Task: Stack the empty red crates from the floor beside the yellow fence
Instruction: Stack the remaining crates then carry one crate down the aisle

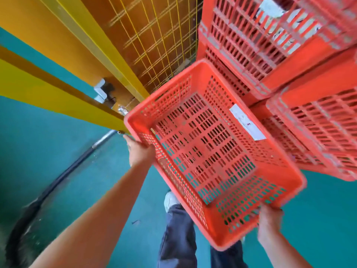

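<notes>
- Two bare hands carry one red crate [208,147] clear of the green floor [48,151]. It is tilted with its open top toward the camera.
- The floor shows through the slotted base and nothing lies inside, so the crate reads as empty. A white label [247,122] is stuck on one inner wall.
- The left grip [139,153] has its fingers curled over the rim at the fence-side end and is holding the crate.
- The right grip [269,219] is wrapped on the rim at the near corner of the opposite end and is also holding the crate.
- The hands sit at opposite ends, probably to balance a wide, light load and steer its tilt.
- The crate hangs just beside the stacked crates [260,45], lower than their top. I cannot tell whether its far side touches them.
- The stack stands right against the yellow fence [154,35] in what looks like two columns, the second column [318,122] nearer the camera. The tops are out of frame or blurred.
- Judged step: carrying the crate to the stack, not yet placed. The tilt is likely there to bring the base up over a rim.
- The next move calls for lifting higher, levelling the crate and lining up its corners so it seats squarely.
- Risks: a black hose [63,180] runs across the floor near the person's leg [177,229], so it could trip them. The mesh is also close enough to snag the rim on the left side.
</notes>
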